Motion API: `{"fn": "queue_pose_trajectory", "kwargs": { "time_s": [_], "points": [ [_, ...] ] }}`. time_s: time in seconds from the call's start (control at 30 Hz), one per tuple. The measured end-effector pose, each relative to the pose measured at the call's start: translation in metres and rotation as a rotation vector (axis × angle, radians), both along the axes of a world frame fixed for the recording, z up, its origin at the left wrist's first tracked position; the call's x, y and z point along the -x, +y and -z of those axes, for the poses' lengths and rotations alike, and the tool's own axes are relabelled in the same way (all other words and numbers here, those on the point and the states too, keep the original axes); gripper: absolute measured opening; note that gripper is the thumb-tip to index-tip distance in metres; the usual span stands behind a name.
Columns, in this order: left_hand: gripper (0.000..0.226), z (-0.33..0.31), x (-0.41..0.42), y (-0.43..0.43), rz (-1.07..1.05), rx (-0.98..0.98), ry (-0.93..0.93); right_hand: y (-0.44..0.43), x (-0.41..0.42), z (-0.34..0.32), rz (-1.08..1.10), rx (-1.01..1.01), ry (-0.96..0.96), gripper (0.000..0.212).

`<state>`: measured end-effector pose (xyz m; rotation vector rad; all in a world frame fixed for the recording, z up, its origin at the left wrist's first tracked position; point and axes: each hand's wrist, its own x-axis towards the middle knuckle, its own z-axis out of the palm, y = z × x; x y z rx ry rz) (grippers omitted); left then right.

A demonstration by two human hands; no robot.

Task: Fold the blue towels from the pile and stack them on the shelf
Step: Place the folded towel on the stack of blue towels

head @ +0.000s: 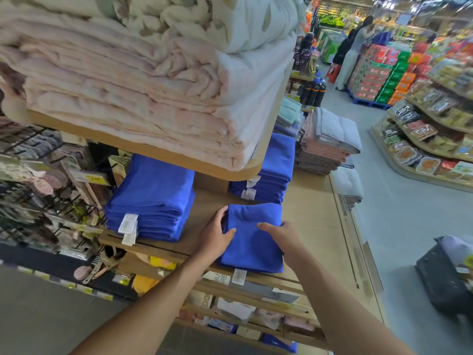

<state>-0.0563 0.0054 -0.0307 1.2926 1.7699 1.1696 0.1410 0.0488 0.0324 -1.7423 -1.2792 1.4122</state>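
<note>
So a folded blue towel [253, 247] is seen lying flat on the wooden shelf [309, 216], right between the two hands, with its near edge at the shelf's front lip. The left hand [217, 235] is clamped on the towel's left side: thumb laid across the top, fingers curled round the edge further back. The right hand [282, 235] is set on the opposite side, thumb stretched over the top of the cloth. Its other fingers are wrapped down over the right edge, where they're mostly hidden tbh. Both hands are kept fairly narrow, just the towel's width apart. A white tag [239, 276] is seen dangling from the towel's near edge, just below and between the wrists.

To the left of the left hand, a neat stack of blue towels [153, 201] is parked on the same shelf, not touching the gripped one. Past the fingertips, a second blue stack [273, 172] is tucked further back, very close to the far edge of the gripped towel. Whether they touch can't be made out. Above both hands, an upper board [179, 157] is loaded with pale pink blankets [115, 93]. Off beyond the right hand, a pile of grey and pink towels [330, 139] is stacked at the shelf's far end.
</note>
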Motion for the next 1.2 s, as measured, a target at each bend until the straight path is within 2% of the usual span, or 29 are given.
{"fn": "queue_pose_trajectory", "kwargs": {
  "time_s": [0.1,0.2,0.27,0.33,0.4,0.5,0.57,0.67,0.77,0.83,0.9,0.97,1.0,1.03,1.07,1.13,1.2],
  "points": [
    [0.067,-0.003,-0.002,0.001,0.009,-0.042,-0.139,-0.008,-0.001,-0.006,0.019,-0.109,0.082,0.053],
    [0.067,-0.02,-0.005,0.002,-0.001,-0.058,-0.447,-0.013,-0.01,-0.02,-0.062,-0.229,0.163,0.056],
    [0.062,-0.035,-0.007,0.002,0.078,-0.025,-0.627,-0.013,-0.022,-0.037,-0.137,-0.288,0.221,0.063],
    [0.044,-0.05,-0.009,0.004,0.248,0.097,-0.71,-0.009,-0.036,-0.055,-0.188,-0.32,0.25,0.065],
    [0.046,-0.063,-0.015,0.011,0.339,0.21,-0.751,0.0,-0.05,-0.071,-0.201,-0.339,0.263,0.062],
    [0.047,-0.086,-0.029,0.029,0.346,0.209,-0.756,0.024,-0.067,-0.091,-0.165,-0.346,0.291,0.059],
    [0.046,-0.107,-0.039,0.042,0.383,0.195,-0.676,0.044,-0.075,-0.103,-0.122,-0.306,0.33,0.055],
    [0.044,-0.14,-0.052,0.068,0.385,0.155,-0.458,0.08,-0.082,-0.122,-0.088,-0.242,0.392,0.046],
    [0.049,-0.168,-0.063,0.098,0.202,0.061,-0.334,0.116,-0.08,-0.14,-0.075,-0.189,0.423,0.037],
    [0.05,-0.185,-0.061,0.118,0.098,-0.014,-0.319,0.143,-0.071,-0.151,-0.064,-0.132,0.45,0.037],
    [0.034,-0.201,-0.056,0.138,0.009,-0.028,-0.198,0.171,-0.057,-0.158,-0.055,-0.074,0.454,0.041],
    [0.003,-0.213,-0.049,0.155,-0.06,0.006,0.026,0.197,-0.039,-0.16,-0.068,-0.025,0.427,0.047],
    [0.015,-0.215,-0.046,0.163,-0.075,0.024,0.147,0.208,-0.03,-0.156,-0.09,-0.01,0.384,0.05],
    [0.017,-0.215,-0.044,0.17,-0.083,0.055,0.265,0.219,-0.023,-0.149,-0.114,-0.01,0.317,0.051],
    [0.006,-0.216,-0.043,0.173,-0.051,0.074,0.354,0.227,-0.018,-0.14,-0.122,-0.038,0.243,0.049],
    [0.048,-0.21,-0.045,0.181,0.023,0.097,0.472,0.243,-0.017,-0.119,-0.08,-0.165,0.104,0.037],
    [0.059,-0.203,-0.05,0.185,0.058,0.073,0.518,0.25,-0.027,-0.096,0.015,-0.208,0.069,0.036]
  ]
}}
